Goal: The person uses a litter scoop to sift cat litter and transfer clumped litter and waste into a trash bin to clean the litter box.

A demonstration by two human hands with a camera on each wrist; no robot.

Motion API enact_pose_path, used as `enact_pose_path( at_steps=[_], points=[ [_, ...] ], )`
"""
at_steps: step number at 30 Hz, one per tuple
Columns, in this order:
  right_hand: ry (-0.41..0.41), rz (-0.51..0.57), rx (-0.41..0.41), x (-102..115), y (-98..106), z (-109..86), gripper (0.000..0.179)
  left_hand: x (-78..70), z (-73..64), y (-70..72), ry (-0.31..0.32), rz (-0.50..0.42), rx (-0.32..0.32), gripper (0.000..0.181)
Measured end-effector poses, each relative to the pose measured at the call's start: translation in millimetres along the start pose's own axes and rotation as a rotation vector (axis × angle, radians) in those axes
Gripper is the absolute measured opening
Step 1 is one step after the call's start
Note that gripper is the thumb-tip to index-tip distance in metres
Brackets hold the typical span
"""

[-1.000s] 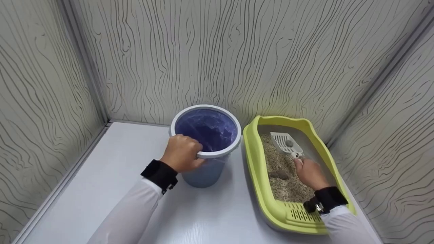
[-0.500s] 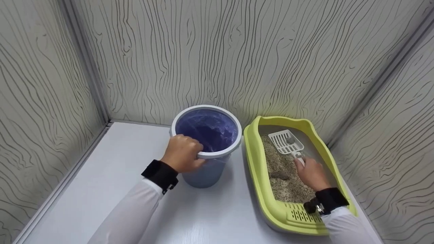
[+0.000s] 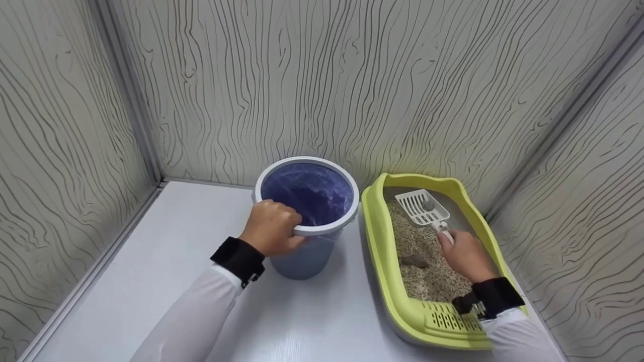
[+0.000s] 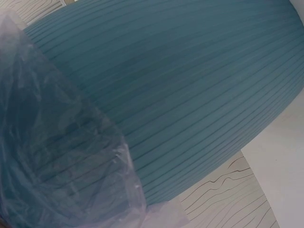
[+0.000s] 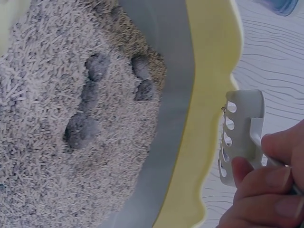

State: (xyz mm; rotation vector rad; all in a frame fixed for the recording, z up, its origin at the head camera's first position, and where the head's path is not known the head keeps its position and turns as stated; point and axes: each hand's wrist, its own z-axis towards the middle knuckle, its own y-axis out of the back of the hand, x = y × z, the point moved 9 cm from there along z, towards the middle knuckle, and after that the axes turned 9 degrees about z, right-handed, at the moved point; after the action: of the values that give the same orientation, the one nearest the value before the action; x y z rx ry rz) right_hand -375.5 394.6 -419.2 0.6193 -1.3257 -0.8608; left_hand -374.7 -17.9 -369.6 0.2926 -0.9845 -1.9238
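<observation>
A white slotted scoop with a grey clump on its blade hangs over a yellow litter tray, and we find it to the right of a blue-grey bin. The tray's left wall stands between the two. We read the scoop's long axis as a slant: handle toward the person's right side, blade pointing away and leftward. The right hand is the nearer one, its fingers curled round the handle, its black wristband above the tray's perforated near end. Well apart from it, the left hand grips the bin's pale rim at the near left, fingers over the inner edge, thumb outside. Beneath the scoop we see more clumps in the litter. The right wrist view gives us the blade side-on; we cannot make out its load there. The left wrist view shows us ribbed bin wall and a fold of clear liner.
</observation>
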Motion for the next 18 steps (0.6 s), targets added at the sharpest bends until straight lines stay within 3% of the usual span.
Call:
enact_pose_path(
  at_steps=[9, 18],
  points=[
    [0.065, 0.027, -0.023, 34, 21, -2.2, 0.034, -0.9, 0.9, 0.6, 0.001, 0.002, -0.012, 0.047],
    [0.154, 0.017, -0.029, 93, 42, -4.0, 0.033, -1.3, 0.5, 1.3, -0.003, 0.0, -0.024, 0.046]
  ],
)
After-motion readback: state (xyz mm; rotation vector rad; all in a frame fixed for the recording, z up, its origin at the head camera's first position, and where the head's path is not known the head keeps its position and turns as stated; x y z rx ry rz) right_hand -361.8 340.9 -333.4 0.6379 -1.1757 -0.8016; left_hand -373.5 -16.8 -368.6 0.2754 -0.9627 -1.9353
